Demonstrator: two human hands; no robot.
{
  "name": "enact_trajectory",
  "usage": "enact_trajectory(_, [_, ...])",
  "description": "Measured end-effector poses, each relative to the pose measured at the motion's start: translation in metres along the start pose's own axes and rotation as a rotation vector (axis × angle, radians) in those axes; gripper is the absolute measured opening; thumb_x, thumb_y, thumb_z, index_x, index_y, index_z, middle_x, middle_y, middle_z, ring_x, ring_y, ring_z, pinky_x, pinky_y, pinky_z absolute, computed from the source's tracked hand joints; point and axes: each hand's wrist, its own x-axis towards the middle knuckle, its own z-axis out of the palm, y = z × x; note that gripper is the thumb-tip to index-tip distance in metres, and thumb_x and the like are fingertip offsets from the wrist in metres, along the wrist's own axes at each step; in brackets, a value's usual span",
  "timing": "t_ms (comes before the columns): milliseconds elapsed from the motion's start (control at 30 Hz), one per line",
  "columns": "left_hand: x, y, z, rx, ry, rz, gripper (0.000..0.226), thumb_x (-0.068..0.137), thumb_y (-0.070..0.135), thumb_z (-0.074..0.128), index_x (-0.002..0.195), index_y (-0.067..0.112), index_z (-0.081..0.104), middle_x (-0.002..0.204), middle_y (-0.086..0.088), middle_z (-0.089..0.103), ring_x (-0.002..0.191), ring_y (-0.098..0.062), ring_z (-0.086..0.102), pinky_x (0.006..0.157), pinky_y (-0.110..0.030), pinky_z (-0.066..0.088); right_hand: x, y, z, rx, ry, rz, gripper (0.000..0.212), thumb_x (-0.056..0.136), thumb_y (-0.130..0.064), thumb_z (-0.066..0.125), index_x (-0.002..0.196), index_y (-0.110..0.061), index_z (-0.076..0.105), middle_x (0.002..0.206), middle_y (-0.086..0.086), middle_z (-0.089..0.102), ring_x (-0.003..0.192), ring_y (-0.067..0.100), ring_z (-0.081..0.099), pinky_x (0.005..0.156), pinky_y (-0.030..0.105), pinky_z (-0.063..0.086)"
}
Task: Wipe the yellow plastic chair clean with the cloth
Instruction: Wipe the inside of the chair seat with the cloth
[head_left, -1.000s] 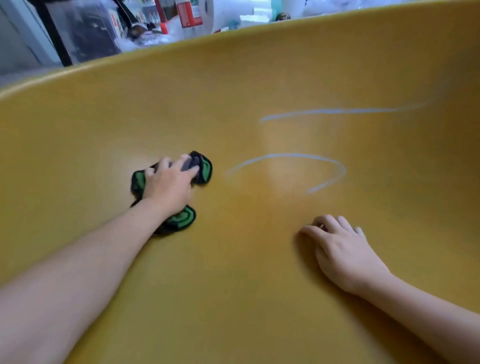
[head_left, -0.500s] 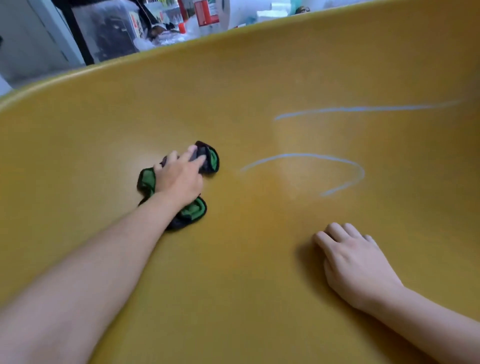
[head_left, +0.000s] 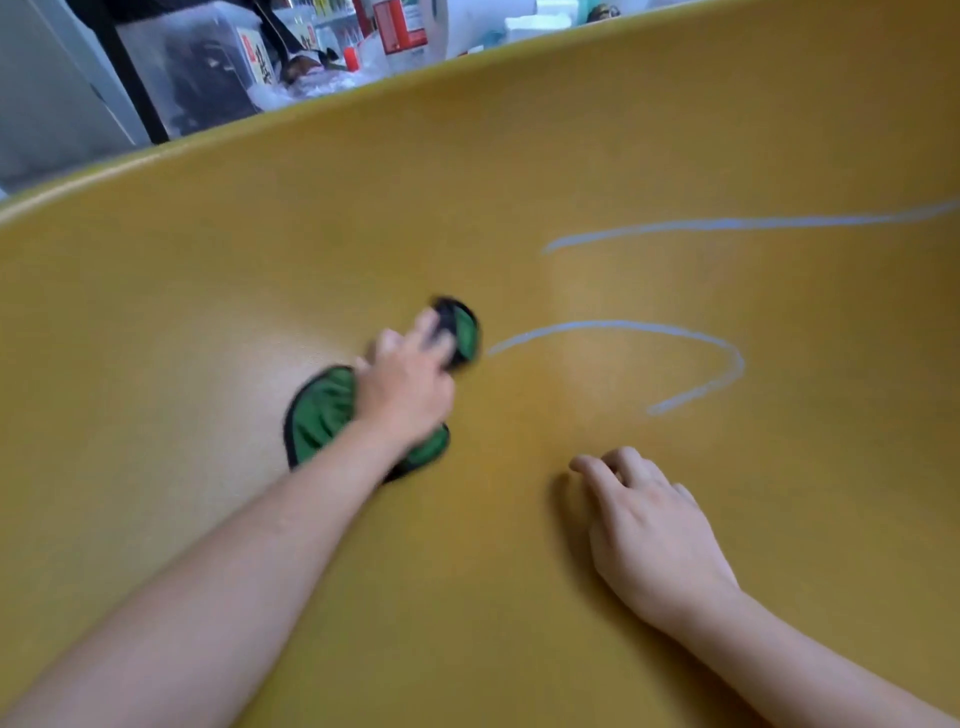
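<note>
The yellow plastic chair (head_left: 208, 291) fills nearly the whole head view, its curved shell seen from close up. My left hand (head_left: 410, 387) presses a green cloth with black edging (head_left: 319, 415) flat against the shell, left of centre, and is blurred by motion. Just right of the cloth starts a pale blue curved mark (head_left: 613, 326); a second blue line (head_left: 753, 224) runs higher up toward the right edge. My right hand (head_left: 649, 535) rests on the chair surface at lower right, fingers bent and holding nothing.
Beyond the chair's upper rim (head_left: 322, 111) at top left lie cluttered items: a clear plastic storage box (head_left: 192, 67), a red-labelled container (head_left: 400, 26), white bags and a dark frame post (head_left: 124, 73).
My left hand has slid the cloth rightward across the shell until it nearly touches the lower blue mark. The right hand has stayed on the surface.
</note>
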Motion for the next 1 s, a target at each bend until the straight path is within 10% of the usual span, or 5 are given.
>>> enact_trajectory(167, [-0.075,0.06,0.01,-0.202,-0.238,0.671,0.048,0.088,0.03,0.041,0.134,0.044,0.04,0.154,0.025,0.018,0.116,-0.018,0.037,0.086,-0.038,0.038,-0.001,0.0,0.002,0.102,0.045,0.031,0.054,0.075,-0.026,0.02,0.123,-0.026,0.047,0.103,-0.001,0.048,0.09,0.028,0.057,0.069,0.038,0.048])
enact_trajectory(367, [0.009,-0.012,-0.001,-0.029,0.019,-0.11,0.054,0.091,0.025,0.043,0.141,0.039,0.031,0.158,0.014,0.011,0.122,-0.024,0.032,0.091,-0.045,0.037,0.0,0.003,0.004,0.013,0.024,0.012,0.058,0.077,-0.02,0.033,0.132,-0.026,0.05,0.122,-0.003,0.053,0.097,0.023,0.05,0.078,0.036,0.049])
enact_trajectory(700, [-0.093,0.023,-0.052,-0.666,-0.616,0.108,0.053,0.091,0.038,0.054,0.142,0.034,0.04,0.155,0.014,0.025,0.142,-0.01,0.02,0.115,-0.03,0.019,0.013,-0.049,-0.024,0.371,-0.208,0.252,0.066,0.091,-0.063,0.033,0.145,-0.024,0.033,0.146,0.004,0.04,0.134,0.027,0.035,0.104,0.037,0.033])
enact_trajectory(867, [-0.099,-0.11,-0.115,0.052,-0.256,-0.014,0.043,0.088,0.02,0.049,0.13,0.026,0.054,0.145,0.001,0.044,0.134,-0.023,0.035,0.108,-0.03,0.029,0.038,-0.154,0.003,0.273,-0.341,0.199,0.112,0.075,-0.084,0.039,0.153,-0.014,0.0,0.161,0.014,-0.012,0.148,0.036,-0.006,0.115,0.05,0.018])
enact_trajectory(1000, [-0.106,-0.151,-0.122,0.319,-0.43,-0.018,0.042,0.089,0.027,0.046,0.131,0.031,0.053,0.151,0.0,0.032,0.137,-0.025,0.026,0.106,-0.037,0.033,0.035,-0.221,0.031,0.319,-0.181,-0.257,0.075,0.089,-0.05,0.05,0.151,-0.025,0.016,0.163,0.002,-0.006,0.15,0.026,-0.001,0.117,0.042,0.022])
